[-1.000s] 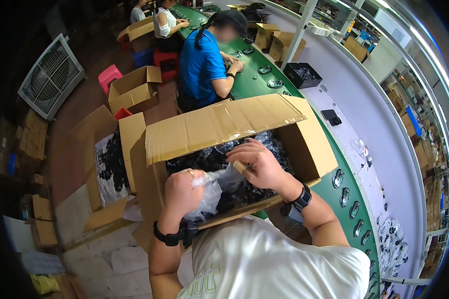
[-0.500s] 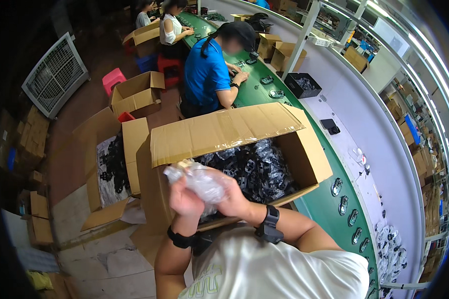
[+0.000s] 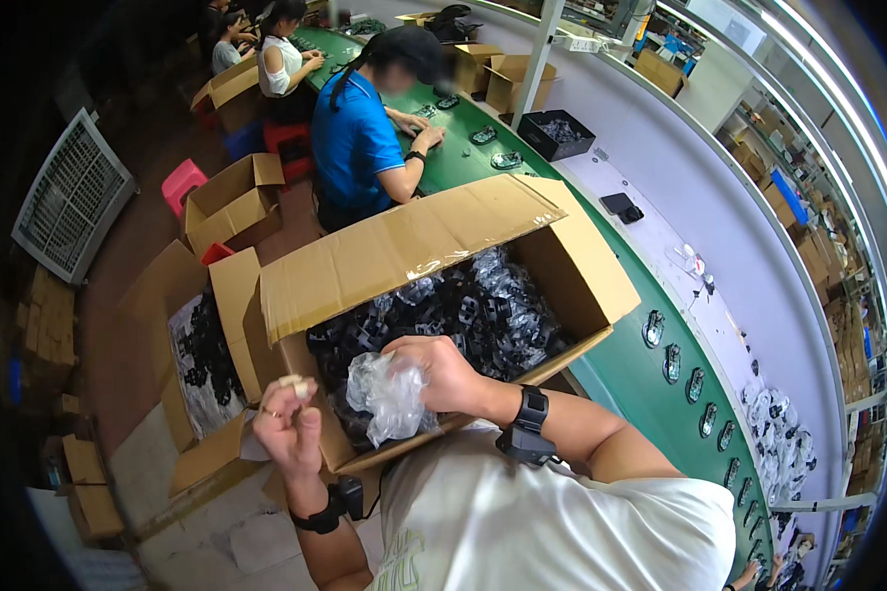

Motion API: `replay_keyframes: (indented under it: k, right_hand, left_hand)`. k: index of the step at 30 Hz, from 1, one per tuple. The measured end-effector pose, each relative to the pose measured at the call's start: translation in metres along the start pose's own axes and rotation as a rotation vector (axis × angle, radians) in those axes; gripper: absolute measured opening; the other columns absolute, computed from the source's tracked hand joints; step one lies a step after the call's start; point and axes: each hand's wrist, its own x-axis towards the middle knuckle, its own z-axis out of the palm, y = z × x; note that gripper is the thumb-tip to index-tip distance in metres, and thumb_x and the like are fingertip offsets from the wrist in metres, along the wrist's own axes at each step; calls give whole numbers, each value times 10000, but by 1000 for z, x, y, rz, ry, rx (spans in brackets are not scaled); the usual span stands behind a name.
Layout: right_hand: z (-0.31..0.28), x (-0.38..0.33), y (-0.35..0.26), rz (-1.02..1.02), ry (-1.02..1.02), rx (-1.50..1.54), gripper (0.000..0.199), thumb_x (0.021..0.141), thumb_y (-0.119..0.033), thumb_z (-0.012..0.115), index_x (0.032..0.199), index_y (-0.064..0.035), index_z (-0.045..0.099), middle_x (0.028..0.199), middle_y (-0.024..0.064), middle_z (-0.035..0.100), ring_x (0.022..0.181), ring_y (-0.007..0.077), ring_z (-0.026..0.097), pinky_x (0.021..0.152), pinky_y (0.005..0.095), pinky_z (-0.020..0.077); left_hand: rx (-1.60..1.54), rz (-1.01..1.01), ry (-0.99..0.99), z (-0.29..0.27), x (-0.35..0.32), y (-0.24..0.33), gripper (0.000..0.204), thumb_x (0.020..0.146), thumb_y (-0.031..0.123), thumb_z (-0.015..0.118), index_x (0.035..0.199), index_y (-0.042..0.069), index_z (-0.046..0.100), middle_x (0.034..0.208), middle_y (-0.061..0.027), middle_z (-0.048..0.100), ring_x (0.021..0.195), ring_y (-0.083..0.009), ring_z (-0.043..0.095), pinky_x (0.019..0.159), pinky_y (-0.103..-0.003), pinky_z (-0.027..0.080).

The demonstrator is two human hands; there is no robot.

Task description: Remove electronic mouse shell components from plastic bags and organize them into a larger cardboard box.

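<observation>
A crumpled clear plastic bag [image 3: 388, 396] hangs from my right hand [image 3: 442, 374], whose fingers are closed on its upper edge. It is over the near side of a large cardboard box [image 3: 601, 281]. Inside the box lie many small black plastic parts [image 3: 473, 315], some in clear bags. My left hand [image 3: 291, 438] is raised beside the box's left near corner, apart from the bag. Its fingers are loosely bent and apart, with pale yellowish coverings [image 3: 296, 386] at the fingertips. I see nothing held in it.
A green conveyor belt [image 3: 611, 369] runs past the box, with dark oval parts [image 3: 672, 362] along it. Another open box [image 3: 237, 340] with black parts stands at left. A co-worker in blue [image 3: 360, 148] sits beyond. A black bin [image 3: 557, 133] stands on the white ledge.
My hands have parted: the left has moved left and down off the plastic bag, while the right keeps it. The bag now hangs lower, and the whole view has shifted slightly.
</observation>
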Motion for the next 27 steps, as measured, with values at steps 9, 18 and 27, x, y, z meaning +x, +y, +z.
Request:
replay_keyframes:
  k: [9, 18, 27]
  right_hand:
    - [25, -19, -7, 176, -72, 837, 204, 807, -123, 732, 986, -82, 644, 1058, 47, 658, 945, 204, 657, 815, 331, 544]
    - [35, -11, -14, 417, -268, 1106, 258, 925, 17, 599, 1147, -91, 524, 1106, 11, 566, 1007, 117, 565, 873, 275, 486]
    - [-2, 21, -51, 117, -947, -80, 919, 759, -18, 763, 1544, 9, 286, 1509, 248, 429, 1349, 356, 491, 1102, 424, 425]
  left_hand:
    - [160, 324, -142, 76, -4, 16, 767, 698, 346, 909, 1304, 32, 557, 1345, -193, 571, 1241, -372, 549, 1060, -468, 437]
    - [408, 403, -18, 55, -22, 11, 498, 652, 27, 831, 1124, 55, 677, 1281, -189, 641, 1140, -385, 633, 999, -454, 518]
    - [338, 144, 756, -49, -101, -24, 112, 839, -61, 599, 925, -43, 668, 1070, -188, 695, 986, -295, 677, 851, -457, 574]
